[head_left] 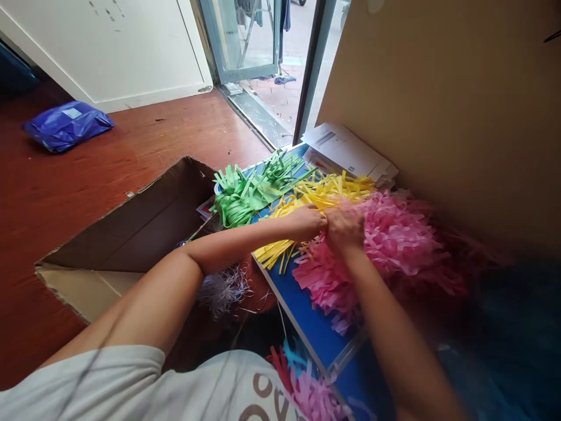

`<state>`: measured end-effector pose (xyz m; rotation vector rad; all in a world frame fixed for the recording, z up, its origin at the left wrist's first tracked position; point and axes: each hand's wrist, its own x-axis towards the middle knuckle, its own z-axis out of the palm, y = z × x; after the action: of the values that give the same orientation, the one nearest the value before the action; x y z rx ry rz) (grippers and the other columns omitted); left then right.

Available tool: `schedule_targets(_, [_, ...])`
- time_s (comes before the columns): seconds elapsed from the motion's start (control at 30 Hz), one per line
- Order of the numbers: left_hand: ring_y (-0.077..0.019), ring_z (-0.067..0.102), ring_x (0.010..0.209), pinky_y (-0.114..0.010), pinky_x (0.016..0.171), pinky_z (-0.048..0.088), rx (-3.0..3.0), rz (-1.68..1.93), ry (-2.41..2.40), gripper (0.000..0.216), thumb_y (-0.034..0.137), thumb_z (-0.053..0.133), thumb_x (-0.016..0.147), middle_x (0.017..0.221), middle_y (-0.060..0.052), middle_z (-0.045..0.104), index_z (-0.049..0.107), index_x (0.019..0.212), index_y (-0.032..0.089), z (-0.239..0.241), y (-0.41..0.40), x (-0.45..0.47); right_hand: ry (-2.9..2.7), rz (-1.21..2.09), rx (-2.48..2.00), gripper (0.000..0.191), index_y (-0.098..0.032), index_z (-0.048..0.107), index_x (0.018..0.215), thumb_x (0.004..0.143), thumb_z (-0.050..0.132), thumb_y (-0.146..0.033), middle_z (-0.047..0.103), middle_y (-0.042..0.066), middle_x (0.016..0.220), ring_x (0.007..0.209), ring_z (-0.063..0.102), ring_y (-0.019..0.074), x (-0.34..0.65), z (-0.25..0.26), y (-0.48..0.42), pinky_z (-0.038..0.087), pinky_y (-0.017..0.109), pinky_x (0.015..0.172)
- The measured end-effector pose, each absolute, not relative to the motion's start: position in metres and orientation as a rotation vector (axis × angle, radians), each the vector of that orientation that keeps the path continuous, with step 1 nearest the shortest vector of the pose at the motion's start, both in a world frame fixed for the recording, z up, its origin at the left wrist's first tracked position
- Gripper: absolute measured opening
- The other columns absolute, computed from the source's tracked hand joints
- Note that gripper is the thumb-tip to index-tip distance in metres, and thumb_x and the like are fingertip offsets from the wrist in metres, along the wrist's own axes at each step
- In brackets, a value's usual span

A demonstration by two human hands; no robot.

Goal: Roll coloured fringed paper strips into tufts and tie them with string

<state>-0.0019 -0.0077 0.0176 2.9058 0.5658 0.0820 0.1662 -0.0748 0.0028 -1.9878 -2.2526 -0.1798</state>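
My left hand (308,223) and my right hand (345,227) meet knuckle to knuckle above the blue table (316,318), both with closed fingers. Between and under them is the near end of a pink paper-strip tassel (401,231), and both hands appear to grip it; the exact hold is hidden by my fingers. Loose pink strips spread right and toward me. Just behind my hands lies a yellow strip tassel (335,187), partly covered by my left hand. A green strip tassel (245,196) lies farther left on the table.
An open cardboard box (131,219) stands on the floor left of the table. White papers (346,149) are stacked against the wall. Shredded silvery strands (225,289) and a pale pink tassel (313,393) lie nearer me. A blue plastic package (68,126) rests by the open door.
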Motion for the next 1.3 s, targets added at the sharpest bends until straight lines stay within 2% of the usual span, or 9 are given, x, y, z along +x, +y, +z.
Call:
schedule_targets(0.13, [-0.0327,0.057,0.118,-0.043,0.097,0.041,2.817,-0.007,1.017,0.046,0.045,0.058,0.089,0.132,-0.018,0.061,0.063,0.124,0.015,-0.004,0.013,0.0,-2.217,0.045,-2.288,0.048,-0.012,0.054,0.136,0.089,0.043,-0.02,0.06,0.018,0.134,0.119,0.053,0.03,0.177,-0.007,-0.055,0.033,0.047,0.102])
schedule_targets(0.2, [-0.0341,0.055,0.121,-0.045,0.098,0.04,2.711,-0.006,1.226,0.052,0.052,0.054,0.091,0.134,-0.018,0.06,0.062,0.126,0.015,-0.009,0.02,-0.015,-2.154,0.027,-2.382,0.048,-0.013,0.055,0.136,0.09,0.043,-0.025,0.056,0.019,0.139,0.12,0.052,0.032,0.188,-0.012,-0.055,0.037,0.049,0.097])
schedule_targets(0.3, [-0.0345,0.055,0.119,-0.049,0.101,0.038,2.652,0.034,1.425,0.041,0.045,0.049,0.095,0.125,-0.018,0.064,0.072,0.108,0.014,-0.005,0.022,-0.031,-2.14,0.01,-2.362,0.049,-0.015,0.057,0.134,0.088,0.045,-0.025,0.056,0.018,0.139,0.117,0.053,0.0314,0.198,-0.017,-0.062,0.037,0.05,0.095])
schedule_targets(0.43, [-0.0339,0.046,0.131,-0.052,0.111,0.029,2.805,0.325,1.349,0.029,0.021,0.048,0.092,0.141,-0.016,0.055,0.074,0.101,0.014,0.008,0.017,-0.022,-2.225,-0.12,-2.156,0.035,-0.023,0.07,0.112,0.082,0.051,-0.02,0.058,0.008,0.141,0.124,0.047,0.0304,0.206,-0.016,-0.069,0.027,0.052,0.102])
schedule_targets(0.53, [-0.0272,0.06,0.116,-0.042,0.103,0.041,2.738,0.228,1.002,0.032,0.014,0.048,0.088,0.122,-0.011,0.068,0.074,0.106,0.019,0.008,0.015,-0.002,-2.371,-0.127,-2.017,0.027,-0.027,0.073,0.095,0.08,0.053,-0.018,0.063,0.0,0.135,0.132,0.041,0.0285,0.214,-0.014,-0.072,0.021,0.05,0.106])
schedule_targets(0.67, [-0.0248,0.068,0.088,-0.032,0.078,0.049,2.601,0.074,0.965,0.023,0.017,0.059,0.078,0.094,-0.013,0.075,0.078,0.091,0.014,-0.009,0.019,0.017,-2.447,-0.07,-2.078,0.029,-0.027,0.074,0.096,0.074,0.057,-0.018,0.068,0.001,0.127,0.129,0.044,0.0288,0.22,-0.014,-0.076,0.02,0.051,0.107])
schedule_targets(0.9, [-0.0192,0.066,0.075,-0.025,0.067,0.045,2.374,0.149,1.04,0.023,0.012,0.059,0.071,0.082,-0.009,0.076,0.079,0.083,0.012,-0.018,0.038,0.012,-2.437,-0.034,-2.091,0.03,-0.026,0.074,0.099,0.074,0.058,-0.02,0.067,0.004,0.129,0.13,0.043,0.0315,0.217,-0.009,-0.083,0.019,0.056,0.108])
schedule_targets(1.1, [-0.0127,0.063,0.067,-0.021,0.061,0.042,2.168,0.27,1.039,0.025,0.018,0.061,0.073,0.077,-0.005,0.075,0.079,0.088,0.01,-0.006,0.051,-0.004,-2.294,-0.04,-1.916,0.032,-0.025,0.072,0.106,0.087,0.054,-0.043,0.069,0.004,0.124,0.126,0.047,0.0317,0.202,0.008,-0.088,0.008,0.058,0.114])
schedule_targets(1.3, [-0.0119,0.06,0.061,-0.022,0.057,0.039,2.08,0.343,1.065,0.024,0.019,0.063,0.068,0.07,-0.004,0.072,0.079,0.083,0.009,-0.007,0.052,-0.007,-2.08,0.047,-1.999,0.031,-0.02,0.074,0.099,0.093,0.047,-0.033,0.074,0.009,0.105,0.104,0.06,0.0275,0.17,0.013,-0.083,0.034,0.044,0.097])
